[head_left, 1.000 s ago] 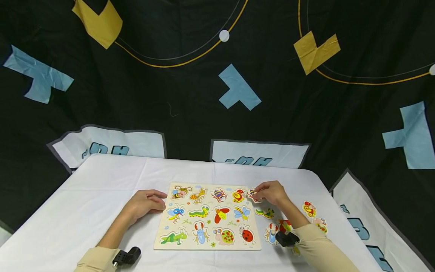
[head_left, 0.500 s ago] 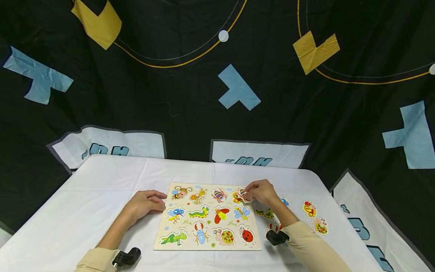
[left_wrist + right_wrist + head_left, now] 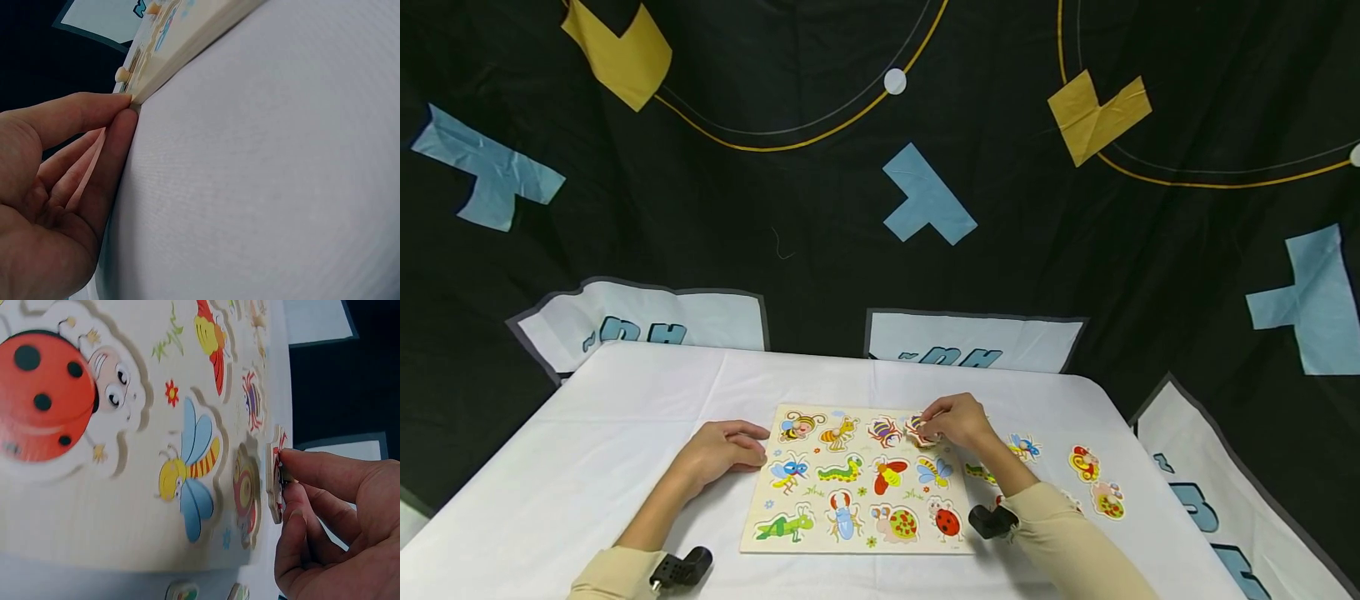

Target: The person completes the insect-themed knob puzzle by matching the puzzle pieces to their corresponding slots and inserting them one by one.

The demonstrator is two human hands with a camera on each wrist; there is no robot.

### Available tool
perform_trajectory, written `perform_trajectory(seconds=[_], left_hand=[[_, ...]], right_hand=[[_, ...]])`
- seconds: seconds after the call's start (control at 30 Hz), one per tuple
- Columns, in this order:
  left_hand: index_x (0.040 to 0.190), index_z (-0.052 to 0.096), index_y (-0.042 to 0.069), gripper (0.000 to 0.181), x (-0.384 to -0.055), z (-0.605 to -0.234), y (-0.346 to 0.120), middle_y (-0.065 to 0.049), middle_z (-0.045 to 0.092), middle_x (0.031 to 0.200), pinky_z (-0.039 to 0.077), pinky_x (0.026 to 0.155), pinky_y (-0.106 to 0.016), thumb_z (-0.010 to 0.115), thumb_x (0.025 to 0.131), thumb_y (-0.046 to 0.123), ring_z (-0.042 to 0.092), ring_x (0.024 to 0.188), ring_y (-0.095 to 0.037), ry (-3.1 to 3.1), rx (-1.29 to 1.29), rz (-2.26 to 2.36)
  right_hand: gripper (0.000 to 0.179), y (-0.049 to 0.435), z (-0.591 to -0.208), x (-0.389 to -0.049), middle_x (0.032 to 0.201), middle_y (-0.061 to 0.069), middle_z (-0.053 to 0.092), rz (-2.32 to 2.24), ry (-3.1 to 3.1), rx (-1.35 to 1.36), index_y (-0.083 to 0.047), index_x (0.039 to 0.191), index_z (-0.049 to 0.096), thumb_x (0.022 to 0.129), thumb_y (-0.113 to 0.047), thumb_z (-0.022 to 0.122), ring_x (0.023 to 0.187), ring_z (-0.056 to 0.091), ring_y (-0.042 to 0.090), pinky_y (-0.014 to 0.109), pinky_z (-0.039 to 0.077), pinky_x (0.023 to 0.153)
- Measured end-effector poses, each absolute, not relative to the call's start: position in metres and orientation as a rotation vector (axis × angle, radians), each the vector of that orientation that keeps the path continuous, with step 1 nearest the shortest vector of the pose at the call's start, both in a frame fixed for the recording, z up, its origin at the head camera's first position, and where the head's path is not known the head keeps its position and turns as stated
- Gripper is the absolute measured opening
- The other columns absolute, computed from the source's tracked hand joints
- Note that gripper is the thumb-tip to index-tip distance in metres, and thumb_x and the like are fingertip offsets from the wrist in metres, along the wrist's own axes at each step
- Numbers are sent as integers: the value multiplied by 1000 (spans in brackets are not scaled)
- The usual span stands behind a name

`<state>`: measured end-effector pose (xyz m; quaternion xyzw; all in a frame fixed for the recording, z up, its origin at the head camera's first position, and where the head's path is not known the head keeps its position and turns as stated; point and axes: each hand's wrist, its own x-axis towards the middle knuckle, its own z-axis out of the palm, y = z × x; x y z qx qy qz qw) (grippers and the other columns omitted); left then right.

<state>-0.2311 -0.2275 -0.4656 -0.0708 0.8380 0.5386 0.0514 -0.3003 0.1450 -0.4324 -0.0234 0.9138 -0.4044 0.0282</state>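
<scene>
On the table lies a wooden insect puzzle board (image 3: 865,517) with shallow recesses picturing bees, caterpillars, beetles and other bugs. My left hand (image 3: 718,452) is at its left edge; in the left wrist view the thumb and a finger (image 3: 94,109) meet at the edge of the board. My right hand (image 3: 958,418) pinches the spider puzzle piece (image 3: 275,475) between thumb and fingers. That piece is tilted above the snail-like red and yellow picture in the upper right recess, apart from the board. The matching spider recess (image 3: 884,431) is just to its left.
Right of the board lie loose pieces: a blue insect (image 3: 1024,447), a red and yellow bug (image 3: 1084,463) and a snail (image 3: 1108,500). Others are partly hidden under the right forearm. A black curtain (image 3: 820,233) hangs behind the white table (image 3: 625,392).
My right hand has carried the spider piece leftward, from beside the board's right edge to above the upper right recess. The blue insect piece has come into view. My left hand stays put.
</scene>
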Motion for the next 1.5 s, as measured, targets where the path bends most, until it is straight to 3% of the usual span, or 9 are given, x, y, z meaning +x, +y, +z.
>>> perform_trajectory(seconds=[0.77,1.1,1.5], left_hand=[[121,69,0,49,-230,-465,-228,-5,77,85,54,69,-28,83,75,7,69,80,-16,2553,-213,1633],[121,69,0,48,-230,-466,-228,-5,77,85,55,70,-29,83,76,6,69,81,-16,2545,-224,1641],[120,69,0,47,-230,-466,-228,-5,77,84,55,69,-28,83,75,7,69,79,-15,2549,-215,1644]], right_hand=[[14,112,-436,-300,78,2,68,-1218,2813,-71,-12,81,77,74,-18,88,72,55,18,28,42,62],[14,98,-439,-299,69,1,65,-1311,2757,-96,-10,79,77,74,-15,88,61,53,14,26,40,53],[14,93,-444,-300,69,1,64,-1275,2781,-90,-10,76,76,73,-16,89,65,53,17,26,40,55]])
